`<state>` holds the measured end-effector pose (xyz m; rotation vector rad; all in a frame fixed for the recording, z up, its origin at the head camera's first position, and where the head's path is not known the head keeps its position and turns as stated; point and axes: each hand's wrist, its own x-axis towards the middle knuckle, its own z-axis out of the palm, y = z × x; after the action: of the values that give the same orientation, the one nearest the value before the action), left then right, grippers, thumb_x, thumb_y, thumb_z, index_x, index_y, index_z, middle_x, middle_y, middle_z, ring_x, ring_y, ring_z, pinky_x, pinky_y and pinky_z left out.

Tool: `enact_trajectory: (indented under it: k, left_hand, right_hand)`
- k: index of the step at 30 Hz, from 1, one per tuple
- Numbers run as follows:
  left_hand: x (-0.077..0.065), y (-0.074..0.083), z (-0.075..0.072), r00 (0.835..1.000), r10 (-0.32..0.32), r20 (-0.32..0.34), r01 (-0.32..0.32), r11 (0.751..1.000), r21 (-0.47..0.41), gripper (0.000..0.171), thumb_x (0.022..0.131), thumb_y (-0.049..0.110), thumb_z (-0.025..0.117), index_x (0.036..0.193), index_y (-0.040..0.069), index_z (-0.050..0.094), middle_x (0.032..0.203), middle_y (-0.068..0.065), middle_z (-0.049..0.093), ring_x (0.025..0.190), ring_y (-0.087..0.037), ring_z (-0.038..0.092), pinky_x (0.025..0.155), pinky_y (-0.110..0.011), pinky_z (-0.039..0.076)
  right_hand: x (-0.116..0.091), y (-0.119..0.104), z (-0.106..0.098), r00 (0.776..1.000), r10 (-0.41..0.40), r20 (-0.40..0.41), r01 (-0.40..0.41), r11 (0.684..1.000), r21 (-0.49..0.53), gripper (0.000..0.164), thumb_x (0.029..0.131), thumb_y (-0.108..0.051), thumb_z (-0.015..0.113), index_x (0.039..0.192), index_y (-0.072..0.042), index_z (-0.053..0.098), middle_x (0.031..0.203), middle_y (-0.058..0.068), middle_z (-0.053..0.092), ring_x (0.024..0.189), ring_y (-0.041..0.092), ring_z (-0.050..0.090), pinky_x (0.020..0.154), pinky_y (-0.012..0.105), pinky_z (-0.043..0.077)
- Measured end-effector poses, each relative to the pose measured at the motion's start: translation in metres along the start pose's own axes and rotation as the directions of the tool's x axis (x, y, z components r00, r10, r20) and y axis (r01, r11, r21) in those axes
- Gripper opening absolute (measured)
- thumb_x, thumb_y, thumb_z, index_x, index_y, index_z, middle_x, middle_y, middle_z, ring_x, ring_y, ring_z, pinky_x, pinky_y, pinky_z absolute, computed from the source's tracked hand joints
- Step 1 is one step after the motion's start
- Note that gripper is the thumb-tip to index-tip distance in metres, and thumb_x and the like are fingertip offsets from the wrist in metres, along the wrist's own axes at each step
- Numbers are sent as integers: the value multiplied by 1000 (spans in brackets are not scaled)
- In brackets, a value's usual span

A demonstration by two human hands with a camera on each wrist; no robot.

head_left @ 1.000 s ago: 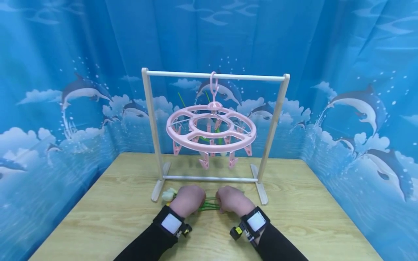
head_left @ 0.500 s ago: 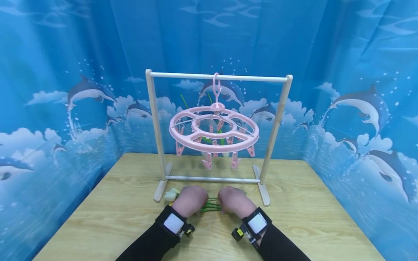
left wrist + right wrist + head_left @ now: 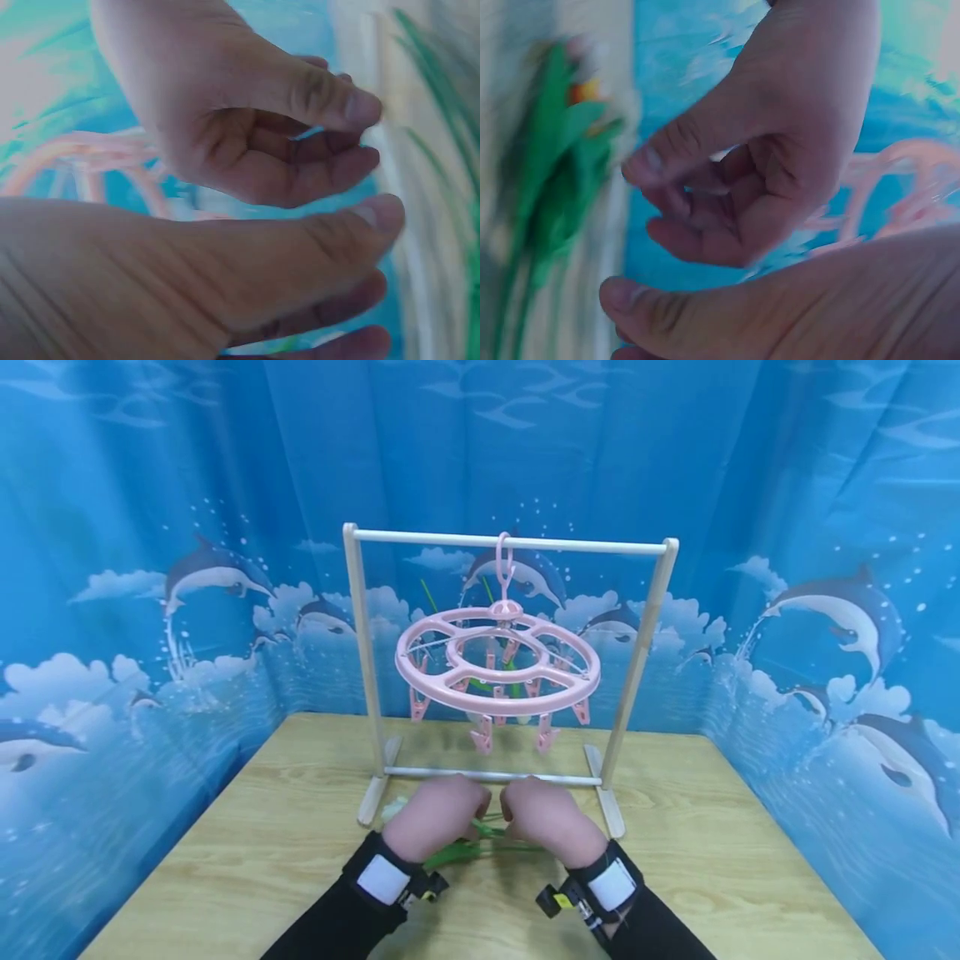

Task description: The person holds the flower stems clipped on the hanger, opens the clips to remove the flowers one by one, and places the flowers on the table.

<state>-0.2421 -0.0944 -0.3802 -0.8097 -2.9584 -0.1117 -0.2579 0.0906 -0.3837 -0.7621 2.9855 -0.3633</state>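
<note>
Several artificial flowers lie on the wooden table beneath my hands, their green leaves [image 3: 453, 853] and a white bloom [image 3: 393, 808] partly covered. In the right wrist view, their leaves [image 3: 559, 187] and an orange-yellow bloom [image 3: 586, 90] are blurred. My left hand [image 3: 442, 814] and right hand [image 3: 546, 817] hover close together above the stems. The left wrist view has the right hand [image 3: 255, 124] with fingers loosely bent around nothing, and the left hand [image 3: 247, 262] below it, thumb extended. Neither hand holds anything.
Just behind the hands stands a white rack [image 3: 517, 542]. A round pink clip hanger [image 3: 420, 681] hangs from its bar, with pink clothespins [image 3: 483, 735] dangling. Green stems [image 3: 429, 596] show behind the hanger. A blue dolphin curtain [image 3: 750, 460] surrounds the table [image 3: 712, 877].
Both hands have let go of the flower stems and lifted off them, coming nearer each other. More leaves show below the left hand. The view has shifted slightly.
</note>
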Motion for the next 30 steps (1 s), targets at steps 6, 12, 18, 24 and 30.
enact_trajectory:
  k: [6,12,18,24,30]
  left_hand:
    - [-11,12,-43,980,80,-180,-92,994,-55,13,95,29,87,96,21,78,82,10,75,70,-4,63,64,-21,54]
    - [-22,18,-71,803,135,-580,-199,979,-48,10,98,24,85,105,20,79,99,7,78,93,-10,70,84,-24,63]
    - [-20,5,-72,550,150,-822,-253,968,8,22,95,16,86,114,11,77,121,-6,77,124,-27,70,118,-46,56]
    - [-16,-1,-67,476,133,-869,-217,976,31,42,90,11,89,129,10,74,150,-19,63,142,-41,58,128,-60,44]
    - [-10,-6,-64,514,87,-853,-117,993,31,52,93,8,87,142,13,70,158,-18,62,153,-42,53,129,-62,43]
  right_hand:
    - [-22,-16,-36,993,-35,-115,32,999,-31,11,90,-16,88,88,-18,77,82,-6,75,71,13,66,65,33,57]
    - [-35,-25,-59,963,-29,-267,23,999,-25,8,96,-22,85,103,-19,82,91,-6,81,74,8,70,67,26,59]
    - [-37,-25,-64,854,-111,-509,100,994,-48,6,96,-17,85,97,-17,79,86,-6,78,70,6,66,61,18,53]
    - [-38,-24,-63,738,-188,-649,183,980,-75,6,95,-13,85,97,-14,79,88,-2,79,72,11,72,59,16,52]
    - [-39,-24,-63,628,-209,-750,221,971,-86,12,91,-10,88,99,-12,79,91,0,80,80,13,74,69,24,62]
